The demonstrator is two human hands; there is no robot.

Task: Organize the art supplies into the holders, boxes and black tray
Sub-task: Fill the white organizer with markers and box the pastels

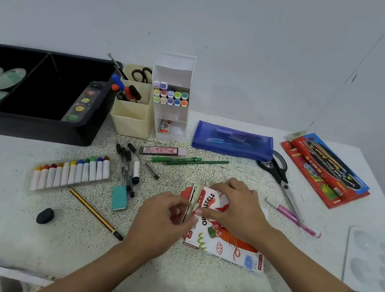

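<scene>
Your left hand (161, 217) pinches the end flap of the oil pastels box (225, 248) on the table (189, 280); your right hand (239, 212) grips its top. The black tray (37, 125) holds a paint strip (83, 102), the cream holder (132, 120) pens (129, 92).

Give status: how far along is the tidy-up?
Early. Done: markers in white holder, pens in beige holder, paint set in black tray. In hand: left hand and right hand hold the oil pastels box at its flap. Left: pastels, black pens, green pencils, scissors lie loose.

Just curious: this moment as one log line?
right hand: holds white-and-red cardboard oil pastels box | left hand: pinches flap | clear plastic pastel tray: outside box
</scene>
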